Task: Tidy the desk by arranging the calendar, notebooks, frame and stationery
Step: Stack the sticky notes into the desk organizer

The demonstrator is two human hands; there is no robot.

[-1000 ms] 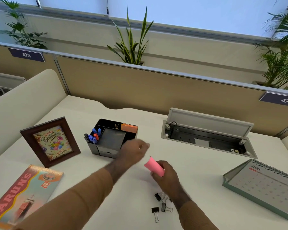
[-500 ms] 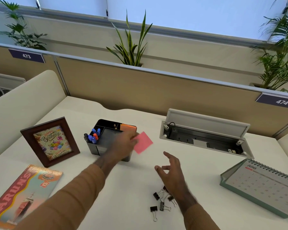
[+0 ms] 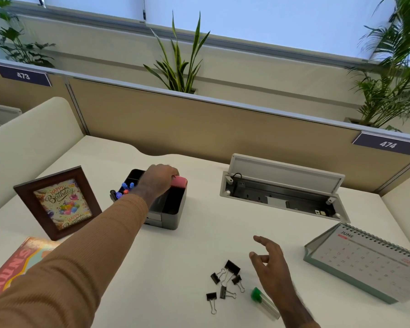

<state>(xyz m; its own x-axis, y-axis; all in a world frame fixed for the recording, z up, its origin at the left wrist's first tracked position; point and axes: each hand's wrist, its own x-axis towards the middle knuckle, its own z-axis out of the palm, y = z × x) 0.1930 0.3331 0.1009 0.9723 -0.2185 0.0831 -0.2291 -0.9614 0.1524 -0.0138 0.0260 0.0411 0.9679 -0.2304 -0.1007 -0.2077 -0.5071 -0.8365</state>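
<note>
My left hand (image 3: 157,181) reaches over the black desk organizer (image 3: 173,215) and holds a pink sticky-note pad (image 3: 179,181) at the organizer's far right corner. Blue pens (image 3: 126,187) stand in its left compartment. My right hand (image 3: 269,259) hovers above the desk with loosely spread fingers, holding nothing. Several black binder clips (image 3: 225,280) lie just left of it. A clear tube with a green cap (image 3: 262,300) lies beside my right wrist. A brown birthday frame (image 3: 57,202) stands at the left, a colourful notebook (image 3: 14,263) lies near it, and a June desk calendar (image 3: 369,261) sits at the right.
An open cable tray with a raised lid (image 3: 284,190) is set into the desk behind the calendar. A tan partition (image 3: 199,124) with plants on top closes off the back. A cream side panel (image 3: 26,138) bounds the left.
My left hand carried the pink pad from beside the organizer to its far right corner. My right hand let go of the pad earlier and now hovers right of the binder clips.
</note>
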